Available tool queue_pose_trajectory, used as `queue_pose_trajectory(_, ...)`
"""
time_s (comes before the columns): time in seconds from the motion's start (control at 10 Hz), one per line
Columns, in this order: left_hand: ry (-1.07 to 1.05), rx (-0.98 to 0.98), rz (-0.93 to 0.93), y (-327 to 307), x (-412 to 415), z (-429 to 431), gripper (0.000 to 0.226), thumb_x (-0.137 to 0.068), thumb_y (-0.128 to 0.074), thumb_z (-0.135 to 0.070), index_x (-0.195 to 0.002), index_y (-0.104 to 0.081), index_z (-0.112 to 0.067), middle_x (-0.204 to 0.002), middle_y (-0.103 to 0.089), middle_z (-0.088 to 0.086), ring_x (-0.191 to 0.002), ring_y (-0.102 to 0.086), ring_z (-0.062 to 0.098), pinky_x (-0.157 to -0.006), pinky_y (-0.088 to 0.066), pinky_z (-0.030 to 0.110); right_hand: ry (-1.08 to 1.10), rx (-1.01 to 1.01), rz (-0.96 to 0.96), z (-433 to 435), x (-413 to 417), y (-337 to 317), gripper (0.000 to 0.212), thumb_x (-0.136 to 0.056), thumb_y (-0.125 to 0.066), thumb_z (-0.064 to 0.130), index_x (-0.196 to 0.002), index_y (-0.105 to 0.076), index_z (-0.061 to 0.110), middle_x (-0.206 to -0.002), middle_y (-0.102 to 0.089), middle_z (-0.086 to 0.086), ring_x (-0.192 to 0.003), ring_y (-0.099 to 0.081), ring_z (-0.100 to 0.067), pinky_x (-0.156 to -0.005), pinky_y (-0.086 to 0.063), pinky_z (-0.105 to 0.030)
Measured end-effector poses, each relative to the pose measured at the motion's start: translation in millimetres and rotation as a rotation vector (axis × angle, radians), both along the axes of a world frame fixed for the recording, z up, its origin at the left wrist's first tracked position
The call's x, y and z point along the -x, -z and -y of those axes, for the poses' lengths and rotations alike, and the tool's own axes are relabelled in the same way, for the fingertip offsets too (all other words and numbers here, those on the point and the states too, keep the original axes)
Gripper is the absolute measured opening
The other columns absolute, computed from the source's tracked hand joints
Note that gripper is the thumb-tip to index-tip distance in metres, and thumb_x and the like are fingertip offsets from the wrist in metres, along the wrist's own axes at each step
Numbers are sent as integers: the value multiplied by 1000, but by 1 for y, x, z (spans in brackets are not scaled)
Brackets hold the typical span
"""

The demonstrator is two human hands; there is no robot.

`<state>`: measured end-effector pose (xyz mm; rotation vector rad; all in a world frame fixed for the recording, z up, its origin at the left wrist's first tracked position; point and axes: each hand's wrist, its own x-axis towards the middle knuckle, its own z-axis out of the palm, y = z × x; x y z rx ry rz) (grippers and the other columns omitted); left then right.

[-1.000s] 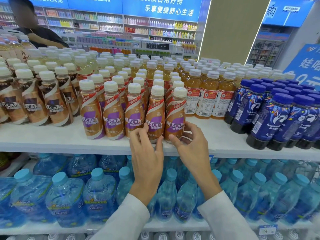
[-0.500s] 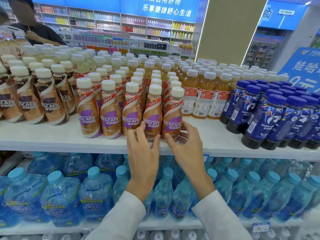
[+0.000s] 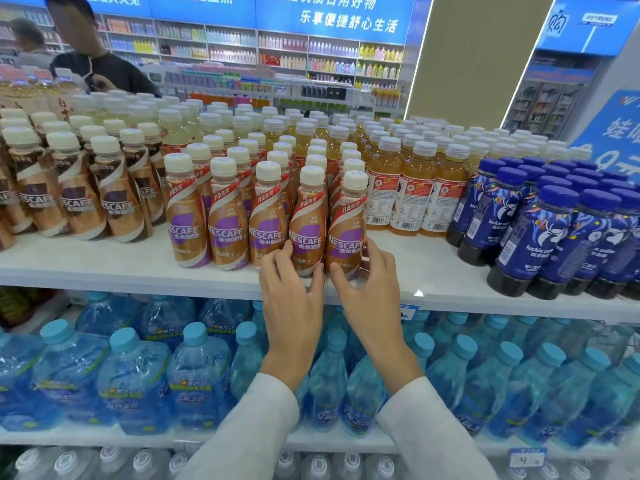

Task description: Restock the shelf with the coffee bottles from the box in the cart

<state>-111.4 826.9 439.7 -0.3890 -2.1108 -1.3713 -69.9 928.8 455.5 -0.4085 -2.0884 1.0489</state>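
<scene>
At the front edge of the shelf [image 3: 104,266], left grip [image 3: 291,299] and right grip [image 3: 372,292] are each clamping a bottle [image 3: 307,233], seemingly aligning them; gentle release next.

Bare shelf [image 3: 427,263] front open between purple-label coffee bottles [image 3: 266,220] and blue-capped bottles [image 3: 519,244]; tea bottles [image 3: 410,194] block behind.

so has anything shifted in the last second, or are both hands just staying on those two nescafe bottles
Nothing visibly moved. The left hand still grips the base of the fourth coffee bottle in the front row, the right hand the fifth coffee bottle; both stand upright at the same spot on the shelf.
</scene>
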Motion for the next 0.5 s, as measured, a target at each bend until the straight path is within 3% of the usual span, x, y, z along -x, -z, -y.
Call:
queue_pose_trajectory(0.2, 9, -33, 29, 0, 2, 2, 56, -90, -76, -33, -135, -47, -16, -128, -52, 4, -117, -55, 22, -91, -53, 32, -14, -9, 30, -2, 4, 8, 77, -90, -74, 39, -153, -32, 30, -134, -45, 7, -109, -46, 7, -74, -34, 4)
queue_pose_trajectory(0.3, 25, -30, 44, -5, 0, 4, 56, -89, -76, -34, -135, -47, -17, -127, -52, 3, -115, -55, 20, -91, -53, 33, -12, -5, 29, 1, 4, 5, 78, -90, -75, 37, -153, -31, 28, -134, -44, 5, -106, -46, 9, -72, -34, 5)
queue_pose_trajectory(0.4, 65, -15, 35, -3, -2, 14, 54, -90, -76, -30, -135, -51, -12, -126, -53, 4, -112, -56, 19, -94, -52, 36, -22, 1, -31, 6, -11, 8, 76, -91, -75, 29, -154, -32, 23, -132, -42, 6, -104, -46, 14, -82, -36, 3)
queue_pose_trajectory(0.5, 96, -17, 38, -1, -4, 24, 52, -91, -75, -30, -134, -53, -13, -124, -55, 2, -110, -55, 17, -96, -51, 36, -30, 13, -64, 13, -23, 9, 69, -92, -72, 23, -151, -37, 24, -136, -42, 7, -113, -46, 8, -93, -35, -8)
